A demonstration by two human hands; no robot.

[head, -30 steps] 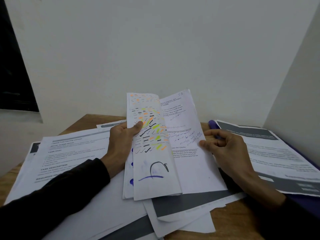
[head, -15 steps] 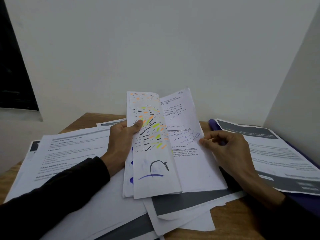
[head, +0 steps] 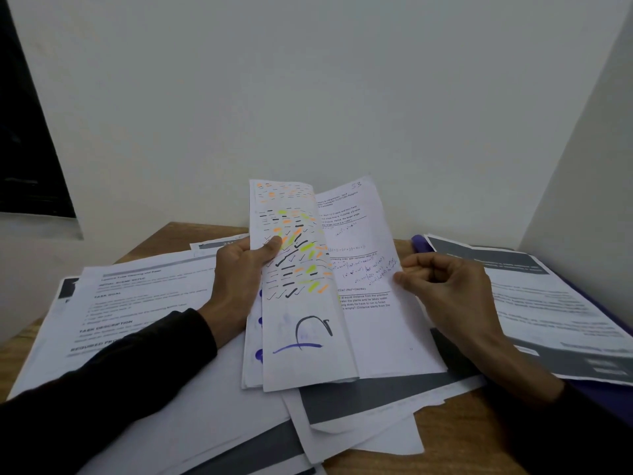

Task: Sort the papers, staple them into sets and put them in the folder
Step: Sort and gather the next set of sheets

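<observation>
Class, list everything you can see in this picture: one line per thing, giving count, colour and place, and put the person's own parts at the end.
marked sheet: one, white with orange, green and black strokes, folded back, held at centre.
maths sheet: one, white with print and handwriting, behind the marked sheet.
printed papers: several, white and grey, spread over the table's left and front.
folder: one, purple, at right under a grey-headed page.
table: one, brown wood.
wall: white, behind.
left hand: grips the marked sheet, thumb on front.
right hand: pinches the maths sheet's right edge.
sleeves: two, black.
</observation>
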